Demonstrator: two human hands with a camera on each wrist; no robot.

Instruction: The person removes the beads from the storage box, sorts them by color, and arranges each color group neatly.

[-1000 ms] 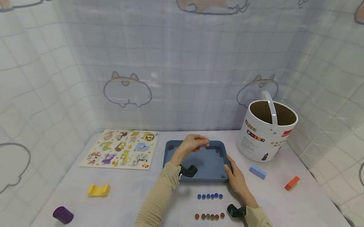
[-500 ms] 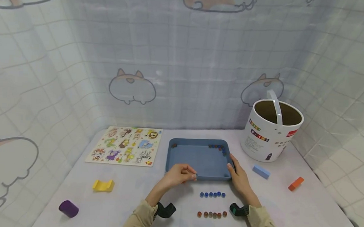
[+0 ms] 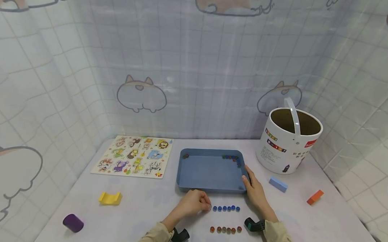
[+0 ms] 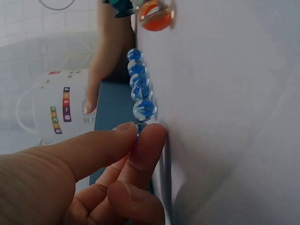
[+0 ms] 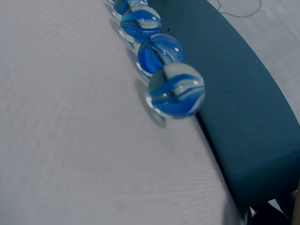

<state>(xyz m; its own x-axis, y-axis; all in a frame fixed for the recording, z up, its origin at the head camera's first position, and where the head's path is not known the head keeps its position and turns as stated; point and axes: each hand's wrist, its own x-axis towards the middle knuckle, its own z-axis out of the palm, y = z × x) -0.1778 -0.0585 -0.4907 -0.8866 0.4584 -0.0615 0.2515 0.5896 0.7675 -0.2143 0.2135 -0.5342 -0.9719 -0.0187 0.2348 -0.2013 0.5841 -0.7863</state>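
Observation:
My left hand (image 3: pixel 208 207) pinches a blue marble (image 4: pixel 137 129) between thumb and forefinger, down on the white table at the left end of a row of blue marbles (image 3: pixel 226 208). A row of orange-brown marbles (image 3: pixel 225 229) lies nearer to me. Behind both rows stands a blue tray (image 3: pixel 211 172) with a cluster of marbles (image 3: pixel 231 157) in its far right corner and one marble (image 3: pixel 185 156) at its far left. My right hand (image 3: pixel 247 179) rests against the tray's near right corner, fingers fairly straight. The right wrist view shows the blue marbles (image 5: pixel 176 89) beside the tray wall (image 5: pixel 234 103).
A white bucket (image 3: pixel 289 139) with a handle stands at the back right. An animal puzzle board (image 3: pixel 132 156) lies left of the tray. Loose blocks lie about: yellow (image 3: pixel 110 198), purple cylinder (image 3: pixel 73 222), light blue (image 3: pixel 278 184), orange (image 3: pixel 315 196).
My left hand came back from the tray's far side, over its front edge, down to the left end of the blue row with a marble. The right hand stayed at the tray.

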